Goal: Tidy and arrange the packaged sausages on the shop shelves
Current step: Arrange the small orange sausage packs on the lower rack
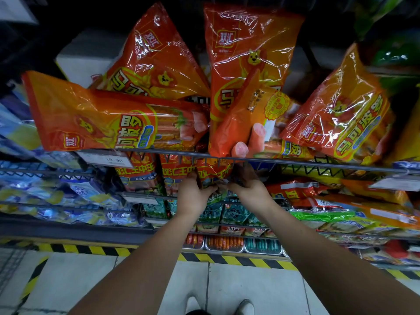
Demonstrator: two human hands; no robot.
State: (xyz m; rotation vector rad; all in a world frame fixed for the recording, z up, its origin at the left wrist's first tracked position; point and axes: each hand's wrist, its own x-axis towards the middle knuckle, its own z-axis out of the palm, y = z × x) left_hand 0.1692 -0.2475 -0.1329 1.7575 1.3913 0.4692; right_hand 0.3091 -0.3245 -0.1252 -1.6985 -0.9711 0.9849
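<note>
Sausage pack (pixel 212 176) at twelve o'clock is pinched by left hand (pixel 193 194) and right hand (pixel 248 184); tugging risks toppling loose orange bags (pixel 109 119) overhead.

Both hands meet under the wire shelf rail (pixel 295 162), left hand (pixel 193 194) and right hand (pixel 247 187) gripping a red sausage pack (pixel 212 172) beside two matching packs, orange bags (pixel 102 120) piled overhead.

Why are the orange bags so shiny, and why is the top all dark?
Head view: shop light glares off the crinkly plastic of the orange bags; the space above them is unlit and black; the wide lens bends the shelf rail, and the blue packs at the left edge look blurred.
</note>
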